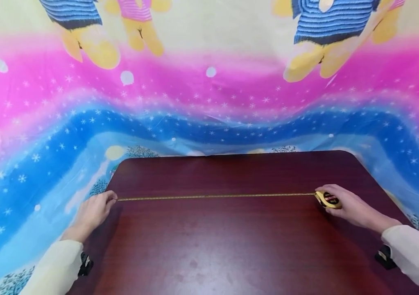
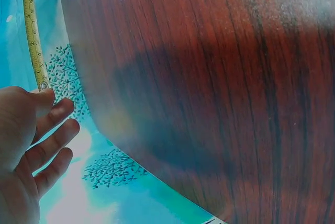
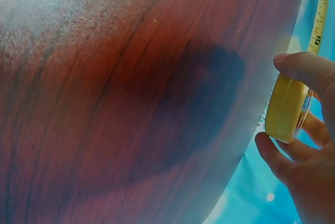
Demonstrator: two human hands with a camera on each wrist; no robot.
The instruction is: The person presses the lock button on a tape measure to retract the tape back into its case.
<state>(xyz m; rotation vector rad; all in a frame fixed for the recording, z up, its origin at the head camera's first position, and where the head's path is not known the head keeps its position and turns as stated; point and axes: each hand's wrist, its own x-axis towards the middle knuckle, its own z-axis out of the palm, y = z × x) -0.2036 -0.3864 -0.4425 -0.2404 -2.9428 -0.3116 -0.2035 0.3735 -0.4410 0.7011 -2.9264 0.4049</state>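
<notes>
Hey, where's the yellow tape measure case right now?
In the head view, the tape measure case is on the right, held in the right hand over the dark table, with its blade stretched across to the left hand.

We see a wood-grained tabletop, smooth and glossy, with a pale sheen toward its near edge. Past its far edge we make out printed cloth, creased and faintly shiny. The case looks like smooth plastic, the tape like thin metal; the sleeves seem matt, soft fabric.
</notes>
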